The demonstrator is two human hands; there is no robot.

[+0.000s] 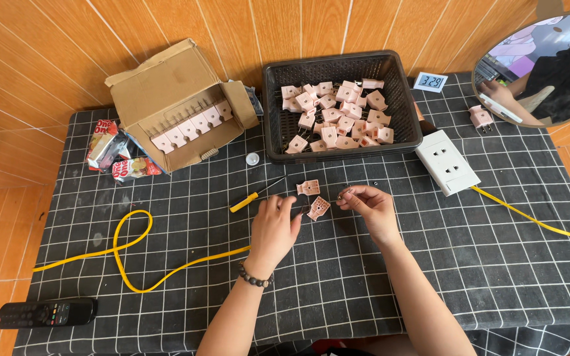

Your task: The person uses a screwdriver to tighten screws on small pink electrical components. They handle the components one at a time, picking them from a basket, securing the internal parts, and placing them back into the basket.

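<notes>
Plug halves (313, 198), pink ribbed plastic, are lying on the black checked cloth (470, 264); left hand (273, 227) is resting flat, right hand (369, 203) is pinching something tiny.

A home set up for piecework: a worktop (483, 264) under a black checked cloth in a wood-panelled corner, with a basket (342, 69) of pink plug shells, a remote (46, 312), snack packets (117, 155) and a round mirror (541, 66).

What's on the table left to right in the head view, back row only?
Snack packets → open cardboard box of pink plugs → black basket of pink plugs → white socket block → round mirror.
</notes>
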